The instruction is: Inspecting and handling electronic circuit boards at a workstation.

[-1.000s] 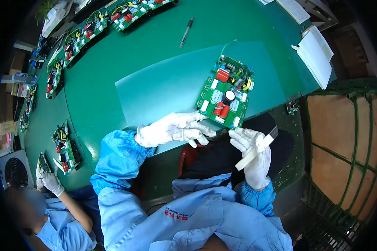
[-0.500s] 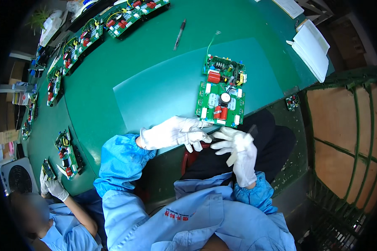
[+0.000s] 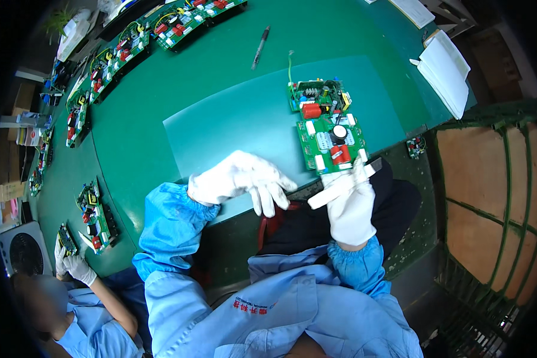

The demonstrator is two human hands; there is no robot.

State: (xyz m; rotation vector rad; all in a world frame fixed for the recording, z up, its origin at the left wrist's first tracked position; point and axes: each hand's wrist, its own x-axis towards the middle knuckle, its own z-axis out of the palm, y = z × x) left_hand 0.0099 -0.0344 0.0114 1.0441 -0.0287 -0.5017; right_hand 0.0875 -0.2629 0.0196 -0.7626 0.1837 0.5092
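Observation:
A green circuit board [image 3: 310, 140] with red, white and black parts lies at the table's near edge, a second, smaller populated section at its far end. A green wire [image 3: 290, 67] sticks out from its far left corner. My right hand [image 3: 351, 206], in a white glove, is closed at the board's near edge, fingertips touching it. Across that hand lies a thin flat tool with a pale handle [image 3: 321, 198] and a greyish blade-like end; its exact kind is unclear. My left hand [image 3: 241, 179], also gloved, hovers left of the board, fingers apart and holding nothing.
A translucent sheet [image 3: 221, 128] lies under the board on the green table. Beyond it is a pen [image 3: 260, 48]; white papers [image 3: 444, 71] lie far right. Several circuit boards [image 3: 176, 28] line the far left. A co-worker's gloved hands [image 3: 74, 265] hold a small board at lower left.
The board has shifted right and turned slightly. My right hand has moved up to its near edge, bringing the tool along. My left hand has drawn back left, its fingers spreading.

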